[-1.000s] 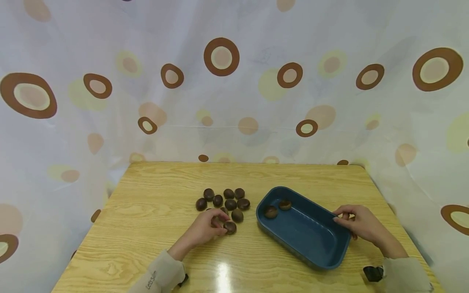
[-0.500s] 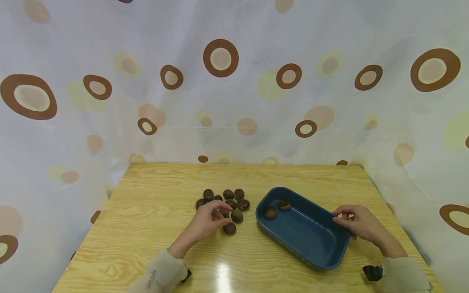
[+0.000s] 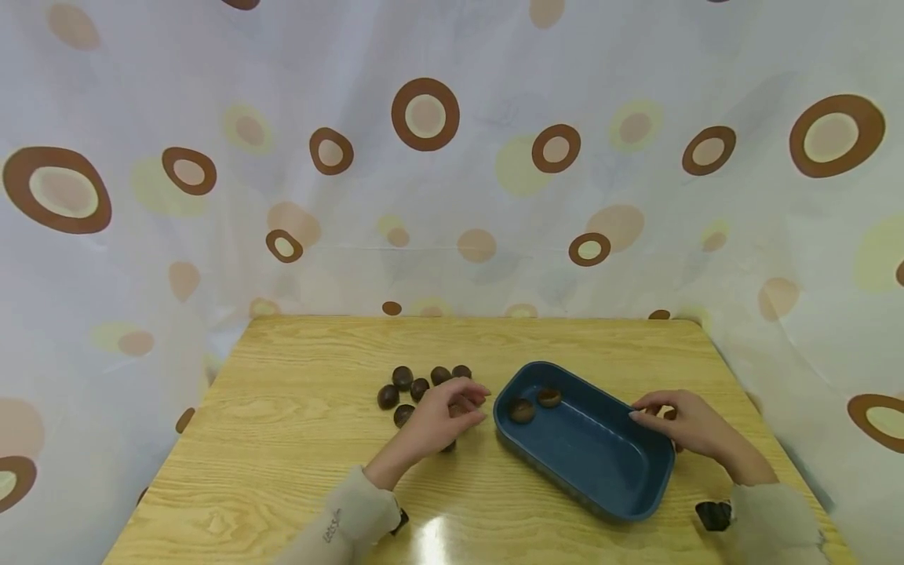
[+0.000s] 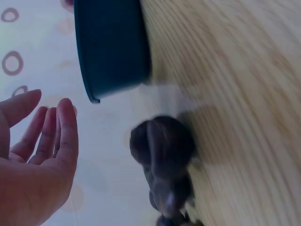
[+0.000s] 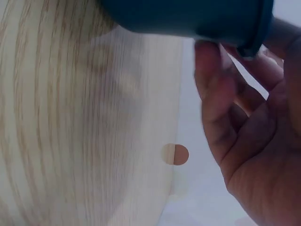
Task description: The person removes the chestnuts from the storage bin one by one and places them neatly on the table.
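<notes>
My left hand [image 3: 441, 416] hovers over the right side of a group of dark brown chestnuts [image 3: 402, 378], hiding some of them. Its fingertips point at the near-left end of a blue rectangular baking dish [image 3: 593, 439]. In the left wrist view a gap shows between thumb and fingers [image 4: 68, 127], with nothing in it. Chestnuts [image 4: 162, 146] stand on the table below that hand. At the dish's right end, my right hand [image 3: 681, 424] pinches the rim, thumb over the inner side and fingers underneath outside [image 5: 214, 89]. Two chestnuts [image 3: 522, 410] lie inside the dish at its left end.
The wooden table [image 3: 304, 471] reaches back to a pale curtain [image 3: 480, 188] printed with brown and yellow circles. Curtain also hangs along both sides. A black strap [image 3: 713, 515] sits at the right sleeve.
My left hand has moved right, from the front chestnuts towards the dish. The right hand has shifted slightly left along the rim. The dish and its two chestnuts stay in place.
</notes>
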A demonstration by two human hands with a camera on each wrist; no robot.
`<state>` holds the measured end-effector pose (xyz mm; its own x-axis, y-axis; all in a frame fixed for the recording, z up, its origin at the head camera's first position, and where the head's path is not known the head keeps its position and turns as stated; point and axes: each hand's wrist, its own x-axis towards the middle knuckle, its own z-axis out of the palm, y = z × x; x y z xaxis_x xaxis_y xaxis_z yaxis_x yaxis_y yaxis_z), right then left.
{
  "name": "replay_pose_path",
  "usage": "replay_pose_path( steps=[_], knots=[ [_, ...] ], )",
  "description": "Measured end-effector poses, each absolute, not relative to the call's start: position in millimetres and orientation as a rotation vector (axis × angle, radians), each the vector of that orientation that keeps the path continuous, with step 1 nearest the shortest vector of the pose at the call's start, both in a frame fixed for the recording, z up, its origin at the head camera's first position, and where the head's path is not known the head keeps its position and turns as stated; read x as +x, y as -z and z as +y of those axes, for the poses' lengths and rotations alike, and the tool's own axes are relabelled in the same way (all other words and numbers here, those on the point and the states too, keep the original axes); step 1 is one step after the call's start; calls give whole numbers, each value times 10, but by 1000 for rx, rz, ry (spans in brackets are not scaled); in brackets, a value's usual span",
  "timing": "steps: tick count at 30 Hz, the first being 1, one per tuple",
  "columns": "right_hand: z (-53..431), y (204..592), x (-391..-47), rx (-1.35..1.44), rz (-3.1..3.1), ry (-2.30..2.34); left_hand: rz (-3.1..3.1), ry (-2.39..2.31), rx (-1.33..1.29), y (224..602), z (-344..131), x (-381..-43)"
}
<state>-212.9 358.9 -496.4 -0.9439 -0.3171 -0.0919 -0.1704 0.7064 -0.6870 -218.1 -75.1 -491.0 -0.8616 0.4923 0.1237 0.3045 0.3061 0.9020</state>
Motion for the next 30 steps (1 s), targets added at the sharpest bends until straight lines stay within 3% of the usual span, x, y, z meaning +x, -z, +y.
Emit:
replay_pose_path(
  steps=[14, 23, 30],
  knots=[
    [3536, 4937, -2122, -444, 2661, 1095, 2186, -1591, 785, 4909, -75, -2348],
    [3586, 4920, -2105, -423, 2600, 1144, 2145, -1685, 516, 4976, 475, -2487],
    [3565, 4945, -2135, -398, 2570, 1172, 2180, -1683, 312, 5045, 612, -2565]
  ],
)
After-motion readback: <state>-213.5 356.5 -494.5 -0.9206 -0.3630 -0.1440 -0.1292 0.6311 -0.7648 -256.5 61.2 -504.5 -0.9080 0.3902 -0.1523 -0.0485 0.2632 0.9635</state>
